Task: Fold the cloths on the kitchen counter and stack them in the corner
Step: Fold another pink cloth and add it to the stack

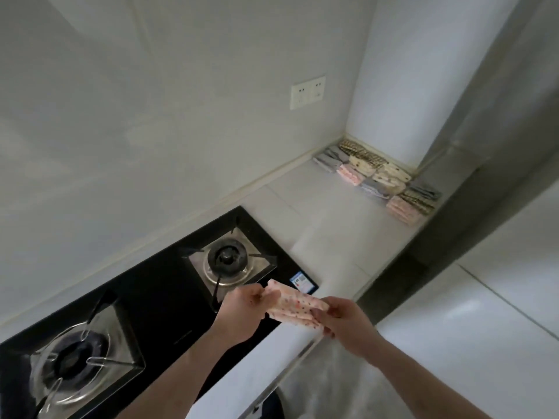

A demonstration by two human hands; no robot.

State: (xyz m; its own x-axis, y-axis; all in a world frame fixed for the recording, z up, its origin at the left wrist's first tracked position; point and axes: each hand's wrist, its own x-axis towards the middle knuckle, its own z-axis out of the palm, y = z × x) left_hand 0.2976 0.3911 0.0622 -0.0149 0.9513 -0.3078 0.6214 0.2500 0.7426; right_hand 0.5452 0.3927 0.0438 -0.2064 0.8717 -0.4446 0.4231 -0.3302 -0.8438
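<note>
A folded pink cloth with small coloured dots (295, 305) hangs in the air above the front edge of the stove. My left hand (242, 309) pinches its left end and my right hand (341, 320) grips its right end. In the far right corner of the white counter (329, 225) lie several folded cloths (378, 178) in pink, grey, cream and olive patterns, set in rows against the wall.
A black glass gas stove (157, 297) with two burners fills the left of the counter, with a small blue sticker (302, 281) at its right edge. A double wall socket (307, 92) sits above the counter. White floor tiles lie to the right.
</note>
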